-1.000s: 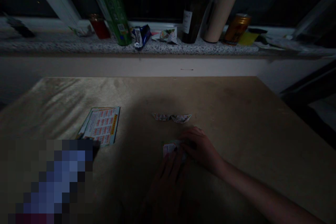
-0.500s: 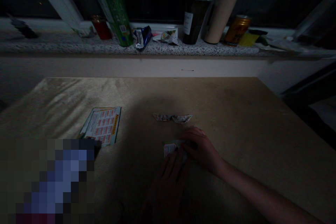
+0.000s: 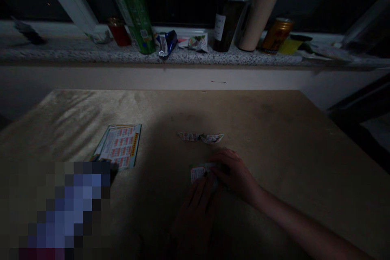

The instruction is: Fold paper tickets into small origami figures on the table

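Note:
A small piece of printed paper (image 3: 197, 174), with a red-bordered text box, lies on the table and is partly covered by both hands. My left hand (image 3: 196, 207) is in deep shadow, its fingers stretched out over the paper's near side. From the right, my right hand (image 3: 233, 168) curls its fingers round the paper's other end, thumb and fingertips close together; the grip is partly hidden. Just beyond the hands lie two folded, printed paper pieces (image 3: 212, 138), touching or nearly touching end to end.
On the left of the wooden table (image 3: 258, 113) lies a stack of printed cards (image 3: 123, 146), near a pixelated patch. Along the granite sill (image 3: 183, 57) stand a green bottle (image 3: 137, 20), a dark bottle (image 3: 227, 24), a cardboard tube (image 3: 258, 16), an orange can (image 3: 278, 34) and crumpled wrappers (image 3: 167, 44).
The view has shifted very slightly. Both hands stay on the paper in nearly the same pose, and nothing else has visibly moved.

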{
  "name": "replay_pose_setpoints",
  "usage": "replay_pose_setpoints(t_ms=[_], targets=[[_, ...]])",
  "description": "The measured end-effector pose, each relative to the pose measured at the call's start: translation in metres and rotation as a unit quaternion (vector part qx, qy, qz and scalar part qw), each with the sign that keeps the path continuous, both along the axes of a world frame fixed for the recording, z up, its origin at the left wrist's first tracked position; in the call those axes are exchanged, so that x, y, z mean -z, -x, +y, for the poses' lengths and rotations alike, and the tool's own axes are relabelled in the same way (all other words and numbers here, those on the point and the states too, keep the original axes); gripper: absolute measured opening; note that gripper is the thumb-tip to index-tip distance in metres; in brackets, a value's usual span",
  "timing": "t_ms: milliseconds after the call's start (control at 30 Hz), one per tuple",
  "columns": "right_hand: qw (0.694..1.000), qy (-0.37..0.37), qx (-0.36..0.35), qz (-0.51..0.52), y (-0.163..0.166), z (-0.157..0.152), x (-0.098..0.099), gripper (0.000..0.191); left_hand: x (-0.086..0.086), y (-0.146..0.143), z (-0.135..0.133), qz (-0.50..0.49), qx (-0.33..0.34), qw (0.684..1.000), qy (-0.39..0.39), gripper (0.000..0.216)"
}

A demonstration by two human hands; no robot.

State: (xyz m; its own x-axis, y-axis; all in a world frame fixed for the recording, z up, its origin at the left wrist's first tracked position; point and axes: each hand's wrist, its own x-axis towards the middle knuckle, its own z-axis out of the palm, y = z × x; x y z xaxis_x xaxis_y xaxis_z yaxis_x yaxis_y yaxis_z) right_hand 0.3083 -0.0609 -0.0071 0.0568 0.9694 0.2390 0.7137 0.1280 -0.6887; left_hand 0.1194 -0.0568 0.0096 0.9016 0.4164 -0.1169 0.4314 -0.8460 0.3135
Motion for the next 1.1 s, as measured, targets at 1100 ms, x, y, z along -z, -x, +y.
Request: replay_pose_setpoints(t_ms=[1100], targets=[[0.974,0.081,-0.098,-0.185,0.006,-0.097,-0.023,0.081,0.007,0.0,-0.004,-0.077,-0.009,0.996,-0.039,0.079]])
